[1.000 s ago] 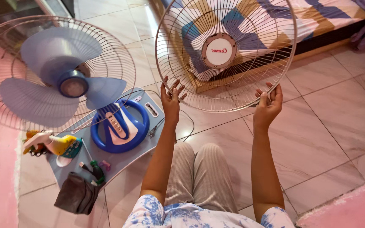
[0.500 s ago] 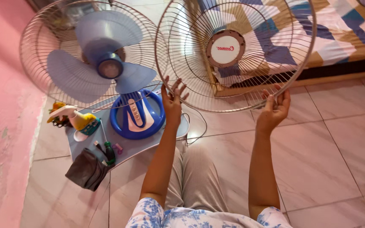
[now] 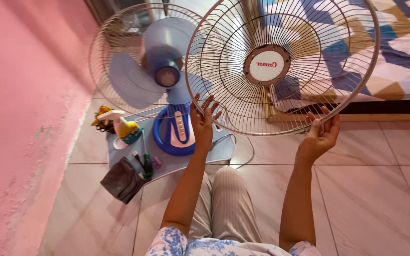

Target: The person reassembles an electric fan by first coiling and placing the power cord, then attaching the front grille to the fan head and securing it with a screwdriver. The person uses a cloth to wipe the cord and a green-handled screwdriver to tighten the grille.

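bare tiled floor (image 3: 371, 189) right, fan (image 3: 162, 71), tools (image 3: 143, 163) crowding left

both hands, left hand (image 3: 201, 124) and right hand (image 3: 322, 135), hold the wire fan guard (image 3: 281, 66) upright (round hub facing the camera).

Two wire fan guards (image 3: 283, 66) (one still on the fan), one spray bottle (image 3: 122, 127), one dark cloth (image 3: 122, 180), two hands (image 3: 202, 124).

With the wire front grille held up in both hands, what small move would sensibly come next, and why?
Probably swing the front grille left toward the fan: its blue blades sit uncovered in the rear guard, and the left hand and right hand already grip the grille's lower rim.
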